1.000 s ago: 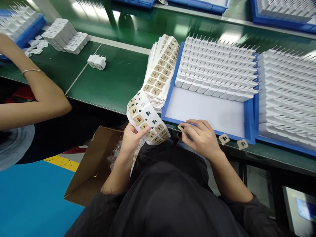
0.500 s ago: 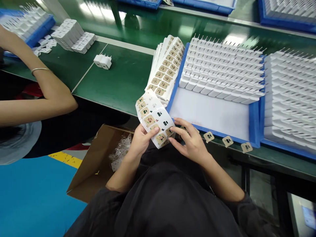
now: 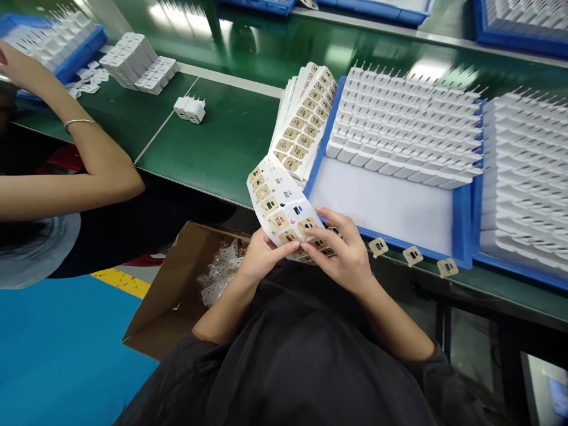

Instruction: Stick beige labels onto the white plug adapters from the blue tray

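A curved white sticker sheet (image 3: 284, 198) with tan die-cut labels is held in front of me, below the bench edge. My left hand (image 3: 261, 255) pinches its lower edge, thumb on top. My right hand (image 3: 344, 251) is at the lower right part, its thumb and fingers closed on the sheet by a tan label. Several sheet places are bare white with small dark cut-outs. Along the tray's front edge hang tan stickers, among them one (image 3: 378, 247), a second (image 3: 412, 255) and a third (image 3: 447, 267). Beyond the sheet lies a stack of sticker sheets (image 3: 295, 133).
A blue tray (image 3: 461, 228) holds rows of white plug adapters (image 3: 403, 130); another full tray (image 3: 523, 177) adjoins it. Two white adapters (image 3: 190, 109) stand on the green bench (image 3: 217, 154). A cardboard box (image 3: 155, 313) with scraps sits below. A co-worker's arm (image 3: 97, 160) is at left.
The sheet has shifted and bent so that more of its lower labels show. My left hand has moved down to its lower edge; my right fingers have closed in beside the left thumb.
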A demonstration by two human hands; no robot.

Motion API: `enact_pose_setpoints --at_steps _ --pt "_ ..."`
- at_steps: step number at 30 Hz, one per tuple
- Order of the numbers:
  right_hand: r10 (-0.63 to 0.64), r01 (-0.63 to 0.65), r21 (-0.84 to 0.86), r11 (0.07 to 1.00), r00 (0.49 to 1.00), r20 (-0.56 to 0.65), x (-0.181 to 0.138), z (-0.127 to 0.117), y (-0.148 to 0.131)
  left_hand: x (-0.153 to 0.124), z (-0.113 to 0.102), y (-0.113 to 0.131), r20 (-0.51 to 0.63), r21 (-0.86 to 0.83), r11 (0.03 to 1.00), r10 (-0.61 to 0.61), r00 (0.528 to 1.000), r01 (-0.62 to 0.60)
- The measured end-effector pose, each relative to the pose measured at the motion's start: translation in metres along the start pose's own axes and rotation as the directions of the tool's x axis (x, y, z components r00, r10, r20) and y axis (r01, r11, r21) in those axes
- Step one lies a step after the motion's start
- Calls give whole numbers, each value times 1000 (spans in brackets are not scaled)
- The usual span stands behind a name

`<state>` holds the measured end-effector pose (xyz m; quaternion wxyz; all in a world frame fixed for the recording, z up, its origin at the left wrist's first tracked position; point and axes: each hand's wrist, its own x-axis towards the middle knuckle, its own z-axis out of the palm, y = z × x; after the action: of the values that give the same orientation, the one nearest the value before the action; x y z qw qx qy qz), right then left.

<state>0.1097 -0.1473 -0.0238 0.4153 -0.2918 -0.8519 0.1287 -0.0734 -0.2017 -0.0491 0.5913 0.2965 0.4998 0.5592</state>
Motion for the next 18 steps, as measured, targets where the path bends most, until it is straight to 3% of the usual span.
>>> enact_pose_setpoints --at_steps 5,11,15,18 --pt "-33 32 -58 998 999 -8 0 2 -2 -1 2 5 -66 82 996 31 997 -26" --pt "100 -101 26 995 994 42 4 0 -5 -3 3 4 -51 94 995 18 999 -13" --pt "215 -209 88 974 975 -62 2 -10 2 -1 -2 7 -79 104 995 7 997 1" --pt "177 -178 9 984 975 -136 -4 -19 12 3 -13 11 -187 117 992 57 981 -35"
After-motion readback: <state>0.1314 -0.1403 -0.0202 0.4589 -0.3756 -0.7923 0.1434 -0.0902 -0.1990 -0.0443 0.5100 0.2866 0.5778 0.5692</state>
